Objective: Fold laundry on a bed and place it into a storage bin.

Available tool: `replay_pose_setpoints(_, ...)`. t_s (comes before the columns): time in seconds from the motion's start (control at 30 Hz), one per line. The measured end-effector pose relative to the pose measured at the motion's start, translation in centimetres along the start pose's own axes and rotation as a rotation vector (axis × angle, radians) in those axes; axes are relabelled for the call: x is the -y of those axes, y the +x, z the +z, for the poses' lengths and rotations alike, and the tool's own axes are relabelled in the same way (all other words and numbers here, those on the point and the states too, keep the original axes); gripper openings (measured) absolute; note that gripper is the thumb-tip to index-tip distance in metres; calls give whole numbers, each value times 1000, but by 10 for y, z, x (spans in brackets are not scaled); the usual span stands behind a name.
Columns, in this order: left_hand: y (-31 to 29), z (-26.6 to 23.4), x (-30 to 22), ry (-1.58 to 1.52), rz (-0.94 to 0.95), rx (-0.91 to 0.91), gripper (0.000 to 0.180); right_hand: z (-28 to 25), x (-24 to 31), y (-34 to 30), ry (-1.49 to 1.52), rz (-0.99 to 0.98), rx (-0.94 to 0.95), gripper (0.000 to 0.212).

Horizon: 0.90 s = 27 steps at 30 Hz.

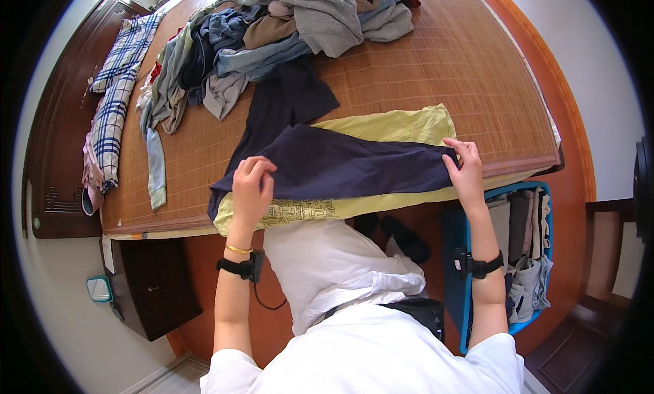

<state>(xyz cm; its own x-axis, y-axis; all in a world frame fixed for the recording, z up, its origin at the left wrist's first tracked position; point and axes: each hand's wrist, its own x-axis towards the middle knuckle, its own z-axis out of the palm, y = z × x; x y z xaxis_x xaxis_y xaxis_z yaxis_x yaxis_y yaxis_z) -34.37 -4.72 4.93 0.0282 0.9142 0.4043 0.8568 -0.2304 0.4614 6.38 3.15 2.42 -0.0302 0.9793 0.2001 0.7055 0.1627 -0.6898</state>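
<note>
Navy trousers (354, 163) lie at the near edge of the bed, one leg stretched to the right and the other angled away toward the clothes pile. Beneath them is a yellow-green garment (392, 125) with a dark pattern on its near part, sticking out on both sides of the navy leg. My right hand (467, 172) pinches the end of the right-hand leg between thumb and fingers. At the opposite end, my left hand (252, 189) is closed with curled fingers on the navy cloth; its exact grip is partly hidden.
A heap of mixed clothes (300, 26) covers the far left of the mat-topped bed (470, 60). Plaid fabric (112, 114) lies along its left side. Right of me stands a blue bin (458, 258) of folded clothes; a dark cabinet (153, 288) stands left.
</note>
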Motion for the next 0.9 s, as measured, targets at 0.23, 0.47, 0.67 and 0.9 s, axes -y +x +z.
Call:
replay_pose_setpoints(0.23,20,50,-23,157,143,213,43,23,43,10,-105,-417,82,34)
replay_pose_setpoints(0.47,7,54,1,102,101,489,56,46,14,-15,-475,-456,361,54)
replay_pose_setpoints(0.67,-22,40,24,260,-84,239,58,25,77,35,-223,-273,603,45)
replay_pose_setpoints(0.9,-34,49,37,312,-94,193,58,150,195,110,-46,-472,625,47)
